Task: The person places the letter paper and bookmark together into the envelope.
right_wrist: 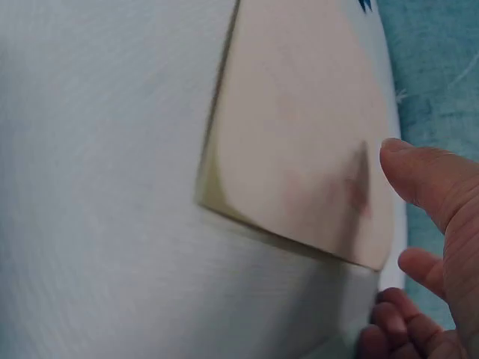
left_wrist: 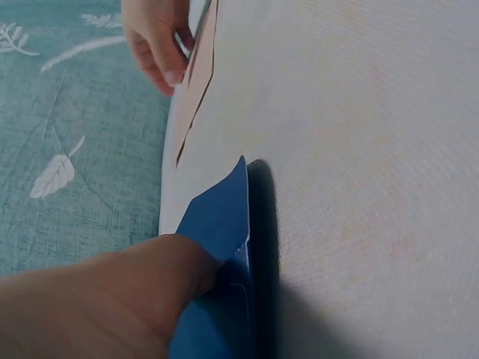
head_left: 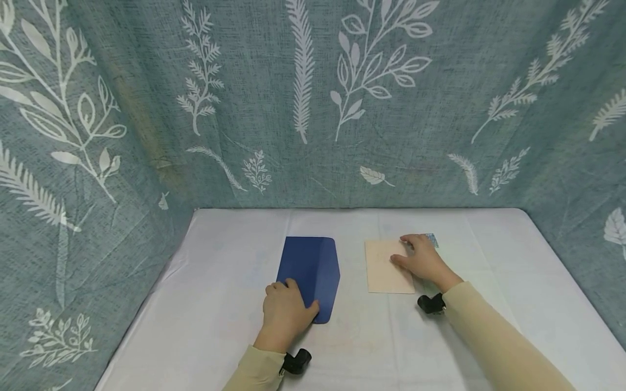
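Observation:
A dark blue envelope with its pointed flap spread to the right lies on the white-covered table. My left hand grips its near left part, the thumb on the near edge. In the left wrist view, the envelope has an edge raised off the cloth and casts a shadow. To its right is a peach-coloured card. Over the card's right side hovers my right hand, thumb and fingers apart. The right wrist view shows a yellowish layer under a corner of the card.
A small blue patterned piece shows just beyond my right hand, partly hidden by it. White cloth covers the table. A teal leaf-print curtain hangs behind and at both sides. Each wrist wears a black camera.

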Demonstrator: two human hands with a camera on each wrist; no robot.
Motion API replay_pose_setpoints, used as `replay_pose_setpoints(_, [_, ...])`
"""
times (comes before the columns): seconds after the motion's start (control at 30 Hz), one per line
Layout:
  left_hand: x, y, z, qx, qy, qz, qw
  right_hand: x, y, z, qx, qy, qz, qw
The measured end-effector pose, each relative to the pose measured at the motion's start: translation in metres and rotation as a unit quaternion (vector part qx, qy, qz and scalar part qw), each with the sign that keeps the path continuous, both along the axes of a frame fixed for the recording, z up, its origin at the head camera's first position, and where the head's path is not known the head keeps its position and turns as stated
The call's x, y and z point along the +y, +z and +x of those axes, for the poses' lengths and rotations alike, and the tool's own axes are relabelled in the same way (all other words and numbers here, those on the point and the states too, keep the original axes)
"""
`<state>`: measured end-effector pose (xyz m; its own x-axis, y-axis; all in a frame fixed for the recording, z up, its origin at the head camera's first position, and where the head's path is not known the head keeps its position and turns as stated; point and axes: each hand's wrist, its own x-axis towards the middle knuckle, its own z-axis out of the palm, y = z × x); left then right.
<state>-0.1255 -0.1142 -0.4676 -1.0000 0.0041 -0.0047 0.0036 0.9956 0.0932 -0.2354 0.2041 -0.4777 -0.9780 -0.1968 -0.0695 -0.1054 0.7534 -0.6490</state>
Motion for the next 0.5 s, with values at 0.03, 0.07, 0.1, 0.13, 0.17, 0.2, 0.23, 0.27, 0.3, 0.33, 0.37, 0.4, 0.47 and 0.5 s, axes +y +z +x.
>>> replay_pose_setpoints(0.03, [0.0,0.0,0.0,0.001,0.0,0.0,1.0,0.001,-0.002,-0.001,0.002,0.001,-0.002,1.0])
replay_pose_setpoints(0.07, [0.0,-0.001,0.0,0.002,0.0,0.001,1.0,0.001,-0.004,-0.002,0.004,0.002,-0.002,1.0])
replay_pose_setpoints(0.1, [0.0,-0.001,0.0,0.003,0.0,0.002,1.0,0.002,-0.007,-0.003,0.007,0.004,0.0,1.0])
replay_pose_setpoints(0.13, [0.0,0.0,0.0,0.003,0.0,0.003,1.0,0.002,-0.009,-0.003,0.008,0.004,0.003,1.0])
replay_pose_setpoints(0.17, [0.0,0.0,0.0,0.003,0.001,0.004,1.0,0.003,-0.01,-0.004,0.01,0.003,0.007,0.9999])
replay_pose_setpoints(0.2, [0.0,0.0,0.001,0.003,0.001,0.005,1.0,0.003,-0.012,-0.004,0.009,0.001,0.01,0.9999])
replay_pose_setpoints(0.23, [0.0,0.001,0.001,0.002,0.001,0.006,1.0,0.003,-0.014,-0.004,0.01,0.001,0.014,0.9999])
replay_pose_setpoints(0.27, [0.001,0.001,0.001,0.002,0.001,0.006,1.0,0.003,-0.014,-0.004,0.009,-0.001,0.016,0.9998])
replay_pose_setpoints(0.3, [0.001,0.001,0.0,0.003,0.0,0.005,1.0,0.002,-0.015,-0.005,0.008,-0.003,0.018,0.9998])
replay_pose_setpoints(0.33, [0.001,0.001,0.0,0.003,0.0,0.005,1.0,0.002,-0.016,-0.004,0.007,-0.006,0.019,0.9998])
replay_pose_setpoints(0.37, [0.001,0.001,0.0,0.004,0.0,0.003,1.0,0.002,-0.016,-0.004,0.006,-0.007,0.019,0.9998])
replay_pose_setpoints(0.4, [0.001,0.001,0.0,0.005,-0.001,0.002,1.0,0.002,-0.016,-0.004,0.005,-0.008,0.019,0.9998])
replay_pose_setpoints(0.47, [0.001,0.0,0.0,0.006,-0.002,-0.002,1.0,0.002,-0.016,-0.003,0.002,-0.011,0.017,0.9998])
replay_pose_setpoints(0.5, [0.001,0.0,0.001,0.006,-0.002,-0.004,1.0,0.002,-0.016,-0.002,0.002,-0.011,0.018,0.9998])
